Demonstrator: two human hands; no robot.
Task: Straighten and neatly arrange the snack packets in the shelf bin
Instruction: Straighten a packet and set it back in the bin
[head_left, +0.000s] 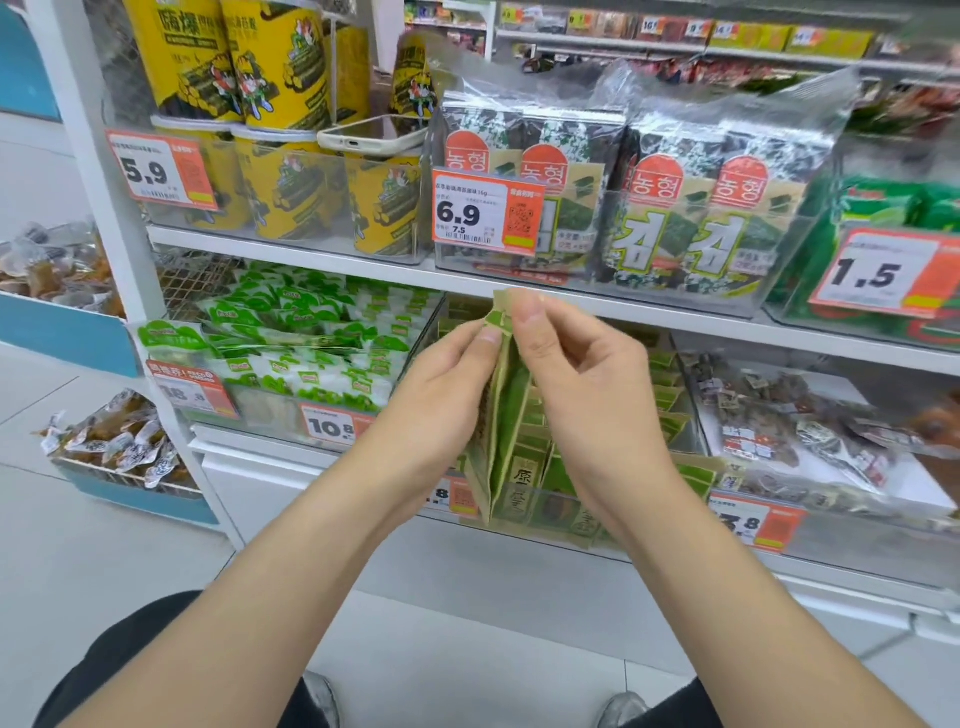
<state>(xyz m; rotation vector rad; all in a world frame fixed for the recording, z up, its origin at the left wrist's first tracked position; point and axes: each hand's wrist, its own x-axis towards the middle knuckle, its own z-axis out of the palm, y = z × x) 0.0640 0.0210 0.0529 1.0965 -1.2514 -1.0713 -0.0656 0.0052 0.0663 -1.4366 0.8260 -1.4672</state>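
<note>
— Dark trousers (137, 626) and grey shoes (319, 696) are seen at the bottom edge, so a crouch before the low shelf is suggested. What is held above them?

— A small stack of green-and-tan snack packets (498, 415) is held upright between both hands, in front of and just above the clear shelf bin (550, 522). Its top edge is pinched by the left hand (441, 400), with thumb and forefinger closed on it. The right hand (587, 384) has its fingertips clamped on the same edge from the other side.

— Why is it gripped at the top?

— Probably so that the packets hang and their edges can be squared together before being set back. That is a judgement only.

— And the other packets?

— More of the same kind (667, 395) are stood in rows inside the bin, behind the right hand, some tilted. The bin's middle is hidden by the hands, so no gap for the stack can be made out.

— What is placed around the bin?

— White-and-green sachets (311, 353) are binned to the left and clear bags of dark snacks (789, 436) to the right. Seaweed packs (675, 208) are ranged on the shelf above.
</note>
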